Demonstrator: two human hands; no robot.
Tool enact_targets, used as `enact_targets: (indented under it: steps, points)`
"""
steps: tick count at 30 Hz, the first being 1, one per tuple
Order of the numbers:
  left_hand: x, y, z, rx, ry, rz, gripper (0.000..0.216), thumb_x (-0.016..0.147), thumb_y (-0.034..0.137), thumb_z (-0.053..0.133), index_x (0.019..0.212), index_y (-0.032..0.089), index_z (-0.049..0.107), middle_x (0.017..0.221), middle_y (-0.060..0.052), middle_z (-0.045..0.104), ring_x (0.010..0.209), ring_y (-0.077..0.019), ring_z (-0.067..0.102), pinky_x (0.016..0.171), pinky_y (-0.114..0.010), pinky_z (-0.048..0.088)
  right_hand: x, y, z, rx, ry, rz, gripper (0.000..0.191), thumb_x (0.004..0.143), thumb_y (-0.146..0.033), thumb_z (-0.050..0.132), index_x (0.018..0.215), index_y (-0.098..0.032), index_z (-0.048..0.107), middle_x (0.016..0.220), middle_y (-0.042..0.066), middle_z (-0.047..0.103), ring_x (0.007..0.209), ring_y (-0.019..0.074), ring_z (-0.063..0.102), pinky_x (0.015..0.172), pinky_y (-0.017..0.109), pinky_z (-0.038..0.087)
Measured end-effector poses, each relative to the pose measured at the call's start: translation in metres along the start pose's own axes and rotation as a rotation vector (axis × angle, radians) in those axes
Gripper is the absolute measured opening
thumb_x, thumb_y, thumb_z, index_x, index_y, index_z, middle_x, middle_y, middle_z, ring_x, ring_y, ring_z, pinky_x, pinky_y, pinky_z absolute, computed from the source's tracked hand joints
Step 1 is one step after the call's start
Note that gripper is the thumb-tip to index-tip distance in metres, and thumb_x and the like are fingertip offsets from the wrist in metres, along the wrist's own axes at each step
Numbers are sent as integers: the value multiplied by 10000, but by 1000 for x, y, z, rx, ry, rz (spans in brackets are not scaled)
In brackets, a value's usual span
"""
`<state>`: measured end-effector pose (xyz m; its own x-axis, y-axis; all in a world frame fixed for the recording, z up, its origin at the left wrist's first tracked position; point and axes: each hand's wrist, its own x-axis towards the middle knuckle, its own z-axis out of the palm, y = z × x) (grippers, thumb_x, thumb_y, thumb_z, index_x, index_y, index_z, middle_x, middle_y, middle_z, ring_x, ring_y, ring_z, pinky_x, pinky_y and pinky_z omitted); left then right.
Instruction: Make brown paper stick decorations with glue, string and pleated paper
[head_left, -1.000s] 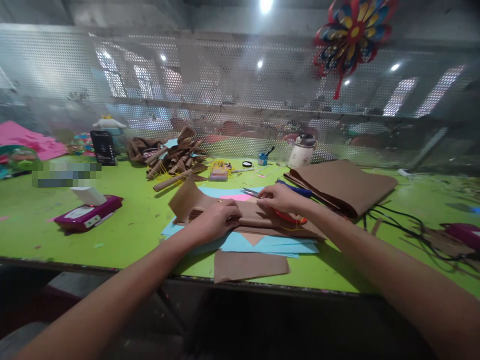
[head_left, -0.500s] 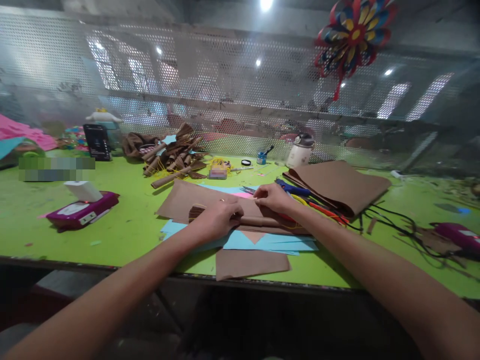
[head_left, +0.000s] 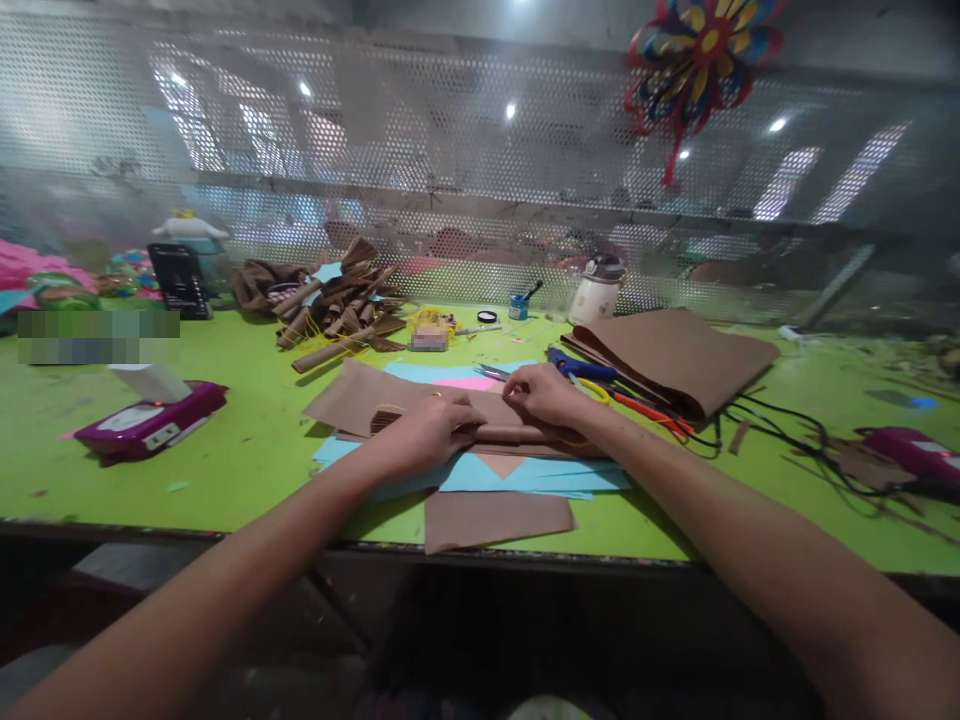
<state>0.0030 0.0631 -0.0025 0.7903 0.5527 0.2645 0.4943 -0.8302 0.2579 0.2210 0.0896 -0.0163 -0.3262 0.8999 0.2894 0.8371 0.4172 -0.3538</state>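
My left hand [head_left: 439, 428] is closed, its fingers curled over a thin rolled brown paper tube [head_left: 510, 433] that lies on stacked sheets. Left of that hand a fringed brown paper strip [head_left: 387, 420] pokes out. Just behind the tube my right hand [head_left: 541, 393] has thumb and fingers pinched together; what is between them is too small to make out. A brown paper sheet [head_left: 341, 395] spreads under both hands. Beneath lie light blue sheets [head_left: 540, 476] and a brown paper piece [head_left: 499, 522]. Scissors [head_left: 491, 372] with metal blades rest behind my right hand.
A blue-handled tool [head_left: 581, 366] and folded brown paper [head_left: 675, 355] lie to the right, near black cables [head_left: 787, 430]. Rolled brown paper pieces [head_left: 341, 320] are heaped back left. A purple power strip [head_left: 154, 425] sits left; a bottle [head_left: 598, 290] stands behind.
The whole view has shifted slightly, with the table contents now a little further left and higher. Both hands keep nearly the same place at the paper tube.
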Motion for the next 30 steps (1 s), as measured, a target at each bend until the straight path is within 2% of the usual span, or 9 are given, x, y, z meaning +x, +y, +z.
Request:
enact_targets:
  steps: [8, 14, 20, 22, 26, 30]
  points:
    - [2, 1, 2, -14, -26, -1, 214, 817, 251, 473, 921, 186, 649, 937, -65, 588, 819, -164, 534, 721, -256, 389, -2, 5, 6, -73, 43, -24, 196, 742, -219, 548, 892, -173, 666, 744, 34, 639, 651, 132, 527, 565, 216, 343]
    - [4, 3, 1, -58, -36, -27, 204, 799, 244, 493, 899, 177, 657, 913, -57, 625, 822, -166, 544, 722, -260, 393, -2, 8, 10, -15, 127, -71, 194, 746, -157, 547, 905, -155, 657, 785, 39, 628, 698, 131, 528, 645, 222, 382]
    - [3, 5, 4, -59, -23, -54, 204, 784, 228, 507, 918, 173, 650, 878, -52, 621, 792, -162, 545, 693, -252, 396, -15, -14, -7, -80, 251, -89, 154, 791, -161, 502, 819, -135, 651, 847, 83, 608, 824, 172, 512, 739, 265, 376]
    - [1, 8, 5, -51, -11, -59, 199, 792, 232, 498, 905, 169, 650, 851, -52, 611, 763, -156, 540, 673, -247, 393, -28, -27, -13, -100, 213, -162, 177, 818, -178, 472, 788, -141, 642, 816, 79, 597, 820, 173, 501, 737, 270, 367]
    - [-2, 15, 8, -40, 44, -64, 222, 823, 298, 473, 867, 169, 649, 813, -50, 607, 761, -155, 529, 659, -240, 384, -58, -49, -18, -148, -46, -265, 191, 839, -243, 468, 805, -152, 632, 798, 76, 579, 815, 179, 488, 679, 267, 348]
    - [-3, 17, 9, -14, 72, -81, 226, 825, 319, 474, 823, 179, 651, 784, -42, 620, 773, -161, 529, 663, -242, 375, -69, -53, -13, -152, -65, -224, 198, 849, -276, 465, 847, -141, 609, 854, 84, 561, 825, 172, 481, 679, 264, 340]
